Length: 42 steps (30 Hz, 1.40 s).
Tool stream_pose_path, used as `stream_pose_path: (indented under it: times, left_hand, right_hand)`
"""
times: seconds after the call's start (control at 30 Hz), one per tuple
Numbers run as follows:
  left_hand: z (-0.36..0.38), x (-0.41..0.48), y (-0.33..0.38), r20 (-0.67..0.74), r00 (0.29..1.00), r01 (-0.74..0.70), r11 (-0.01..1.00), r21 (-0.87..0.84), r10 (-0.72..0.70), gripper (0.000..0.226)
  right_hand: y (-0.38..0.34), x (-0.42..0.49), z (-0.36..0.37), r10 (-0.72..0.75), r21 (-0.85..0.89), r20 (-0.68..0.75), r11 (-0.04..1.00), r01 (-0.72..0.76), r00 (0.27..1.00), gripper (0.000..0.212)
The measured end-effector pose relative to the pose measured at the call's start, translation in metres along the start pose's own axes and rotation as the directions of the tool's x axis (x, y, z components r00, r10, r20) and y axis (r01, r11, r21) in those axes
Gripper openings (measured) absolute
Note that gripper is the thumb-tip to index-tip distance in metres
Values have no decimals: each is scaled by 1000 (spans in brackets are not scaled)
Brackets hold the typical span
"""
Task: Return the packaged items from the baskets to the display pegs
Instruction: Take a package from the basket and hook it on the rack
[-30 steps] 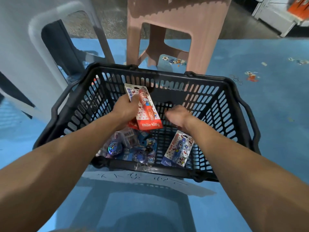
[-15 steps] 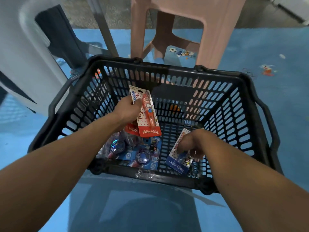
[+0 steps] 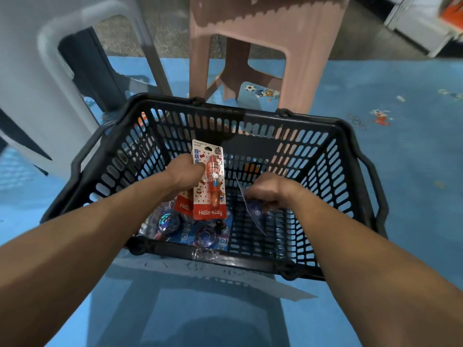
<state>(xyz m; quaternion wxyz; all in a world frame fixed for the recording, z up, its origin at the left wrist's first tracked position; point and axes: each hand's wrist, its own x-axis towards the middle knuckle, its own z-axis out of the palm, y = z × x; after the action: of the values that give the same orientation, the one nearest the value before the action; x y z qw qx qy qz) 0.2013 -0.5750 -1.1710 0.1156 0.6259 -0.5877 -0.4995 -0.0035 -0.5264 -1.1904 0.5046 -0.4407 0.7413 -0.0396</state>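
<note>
Hands first: the left hand (image 3: pixel 185 172) is down in the basket (image 3: pixel 250 115), its fingers and thumb curled round a red pack (image 3: pixel 210 196). The pack is held upright with its hang-hole end up. It carries an orange pen under a clear blister and the words "Hello Kitty" along its bottom edge. A second red pack (image 3: pixel 183 206) shows just behind and below it, to the left, seemingly in the same grip (the hand hides where the two meet).

The right hand (image 3: pixel 268 189) is closed on a blue pack (image 3: pixel 253 208) above the right half of the basket floor. That pack is blurred and seen almost edge-on, so its print cannot be read. A thin clear edge of it runs from above the knuckles down toward the mesh.

Toy packs (image 3: pixel 172 221) lie flat in the near left corner of the basket, under the left hand: blue cards with round, shiny toys in domed blisters.

The basket is black with slotted walls, its handles folded down along the rim. It sits on a blue stool (image 3: pixel 200 309). Beyond its far rim stands a pink stool (image 3: pixel 275 33), and a grey chair (image 3: pixel 30 83) is to the left. A blue mat (image 3: pixel 400 171) with small cartoon prints covers the floor around them.
</note>
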Motion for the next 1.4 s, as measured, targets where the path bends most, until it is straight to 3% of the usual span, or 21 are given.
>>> stream_pose_path:
  times: [0.13,0.23,0.33,0.57,0.73,0.83,0.93,1.13,1.27,1.4]
  left_hand:
    - [-5,-11,4,-18,1000,-9,1000,-18,8,24]
    - [-10,-19,7,-65,998,-28,999,-16,27,21]
    - [-16,-27,10,-86,996,-17,1000,-1,16,22]
    - [-18,-40,24,-28,999,-48,972,-228,43,23]
    - [-23,-37,23,-12,999,-37,880,-474,35,27]
    - [-24,-32,24,-20,1000,-12,762,-648,-1,49]
    - [-22,-32,30,46,998,10,721,-693,30,70]
    - [-37,-64,42,-17,998,38,752,-658,-65,57]
    - [-62,-106,67,-58,990,50,722,-690,-125,53]
    - [-93,-153,108,-111,984,36,764,-644,-140,47]
  right_hand:
    - [-9,-17,-11,-76,220,-30,972,81,997,11]
    - [-11,-29,-11,-190,361,-6,915,179,982,38]
    - [-18,-37,-11,-277,489,-66,828,273,959,32]
    - [-54,-56,4,-377,461,-223,772,438,899,40]
    - [-71,-55,10,-464,323,-393,739,591,794,48]
    - [-80,-49,13,-455,272,-409,766,582,791,60]
    - [-82,-44,21,-475,407,-332,707,578,815,43]
    - [-94,-70,39,-475,475,-347,654,588,809,36]
    - [-123,-123,34,-403,470,-378,693,547,834,41]
    - [-159,-188,12,-235,690,-414,549,471,880,37]
